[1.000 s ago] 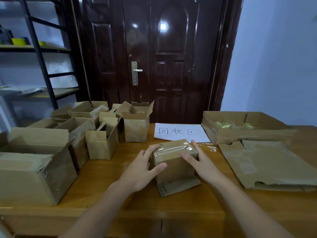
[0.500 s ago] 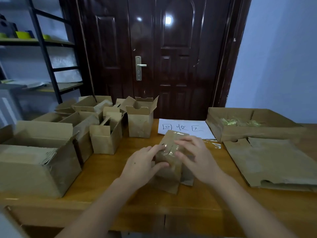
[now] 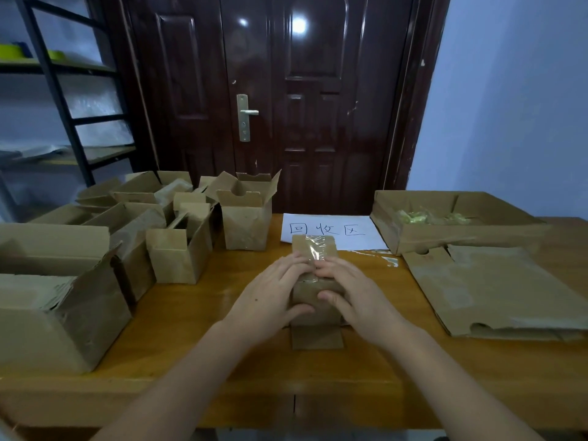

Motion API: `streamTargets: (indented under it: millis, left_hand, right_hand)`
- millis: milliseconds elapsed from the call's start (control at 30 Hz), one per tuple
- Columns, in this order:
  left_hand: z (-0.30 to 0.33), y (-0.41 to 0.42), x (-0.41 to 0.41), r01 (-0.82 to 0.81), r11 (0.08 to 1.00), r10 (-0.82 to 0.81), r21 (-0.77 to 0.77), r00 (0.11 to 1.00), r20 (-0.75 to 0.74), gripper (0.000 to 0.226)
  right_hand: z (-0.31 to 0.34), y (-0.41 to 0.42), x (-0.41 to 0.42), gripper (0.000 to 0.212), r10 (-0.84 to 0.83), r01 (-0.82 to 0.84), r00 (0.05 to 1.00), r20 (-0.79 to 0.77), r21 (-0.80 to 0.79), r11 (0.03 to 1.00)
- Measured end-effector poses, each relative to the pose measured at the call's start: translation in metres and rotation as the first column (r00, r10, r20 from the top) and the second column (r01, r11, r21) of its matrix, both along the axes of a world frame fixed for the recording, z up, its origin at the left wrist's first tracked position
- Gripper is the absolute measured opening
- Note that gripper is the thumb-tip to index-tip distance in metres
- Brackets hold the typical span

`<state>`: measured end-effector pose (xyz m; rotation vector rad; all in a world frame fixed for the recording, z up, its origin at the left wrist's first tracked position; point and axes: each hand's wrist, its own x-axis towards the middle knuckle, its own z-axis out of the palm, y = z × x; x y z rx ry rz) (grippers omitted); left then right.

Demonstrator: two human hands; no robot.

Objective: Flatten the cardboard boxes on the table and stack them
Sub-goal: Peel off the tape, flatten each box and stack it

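A small brown cardboard box (image 3: 313, 249) with clear tape across its top stands on the wooden table (image 3: 191, 329) in front of me, one flap lying flat toward me. My left hand (image 3: 270, 296) grips its left side. My right hand (image 3: 353, 296) grips its right side, fingertips at the tape seam. Several open brown boxes (image 3: 178, 249) stand at the left. A flattened cardboard sheet (image 3: 496, 288) lies at the right.
A large open box (image 3: 54, 297) sits at the near left. A shallow cardboard tray (image 3: 445, 233) with yellowish contents stands at the back right. A white paper with handwritten characters (image 3: 331, 230) lies behind the held box. A dark door and a metal shelf stand behind the table.
The box has been turned so that its taped top runs away from me. Both hands have closed in from its sides to its middle, fingertips meeting at the tape.
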<state>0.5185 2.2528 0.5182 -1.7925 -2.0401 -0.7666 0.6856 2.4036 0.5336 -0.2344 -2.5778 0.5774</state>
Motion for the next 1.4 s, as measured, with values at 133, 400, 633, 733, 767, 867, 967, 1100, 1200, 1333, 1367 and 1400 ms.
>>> streamTargets:
  millis: [133, 400, 633, 733, 767, 867, 967, 1100, 1200, 1333, 1367, 1400]
  left_hand:
    - [-0.007, -0.001, -0.001, 0.016, 0.999, -0.016, 0.029, 1.0, 0.016, 0.068]
    - [-0.003, -0.004, 0.002, 0.006, 1.0, -0.006, 0.017, 0.999, 0.041, 0.068]
    - [0.002, 0.004, 0.013, -0.048, 0.995, 0.054, 0.088, 0.996, -0.07, 0.064]
    - [0.003, 0.008, 0.02, 0.009, 0.995, 0.0, 0.102, 0.996, -0.09, 0.063]
    - [0.004, 0.009, 0.021, 0.016, 0.996, -0.008, 0.093, 0.996, -0.089, 0.063]
    - [0.004, 0.009, 0.024, 0.012, 0.993, -0.007, 0.113, 0.999, -0.043, 0.057]
    - [0.002, 0.01, 0.027, 0.011, 0.991, -0.011, 0.132, 1.0, -0.001, 0.055]
    - [0.002, 0.009, 0.025, 0.022, 0.992, -0.021, 0.126, 1.0, -0.002, 0.054]
    - [0.003, 0.009, 0.023, 0.035, 0.992, -0.035, 0.12, 0.999, -0.008, 0.049]
    - [0.002, 0.009, 0.023, 0.041, 0.992, -0.041, 0.118, 0.999, -0.004, 0.046]
    - [0.002, 0.008, 0.023, 0.04, 0.993, -0.041, 0.115, 0.999, 0.0, 0.046]
    - [0.002, 0.008, 0.023, 0.039, 0.993, -0.04, 0.114, 0.999, 0.004, 0.046]
  right_hand:
    - [-0.003, 0.0, -0.002, 0.041, 0.015, -0.015, 0.999, -0.034, 0.0, 1.0]
    - [0.003, 0.0, 0.014, 0.08, -0.051, 0.041, 0.996, 0.074, 0.135, 0.99]
    - [0.002, -0.003, 0.019, 0.076, -0.098, 0.093, 0.993, 0.072, 0.065, 0.994]
    - [0.0, -0.003, 0.018, 0.078, -0.106, 0.103, 0.992, 0.068, 0.035, 0.994]
    - [0.0, -0.003, 0.017, 0.077, -0.104, 0.102, 0.992, 0.066, 0.022, 0.994]
    - [0.001, -0.001, 0.017, 0.074, -0.089, 0.088, 0.994, 0.061, 0.01, 0.996]
    - [0.0, 0.0, 0.017, 0.074, -0.079, 0.079, 0.995, 0.053, 0.009, 0.997]
    - [-0.003, 0.0, 0.017, 0.077, -0.073, 0.073, 0.996, 0.041, 0.004, 0.997]
    - [-0.004, 0.001, 0.016, 0.077, -0.078, 0.078, 0.996, 0.047, 0.001, 0.997]
    - [-0.004, 0.002, 0.016, 0.077, -0.081, 0.08, 0.995, 0.059, 0.013, 0.997]
    - [-0.004, 0.002, 0.016, 0.077, -0.084, 0.083, 0.995, 0.061, 0.019, 0.996]
    - [-0.004, 0.002, 0.016, 0.077, -0.085, 0.084, 0.994, 0.062, 0.021, 0.996]
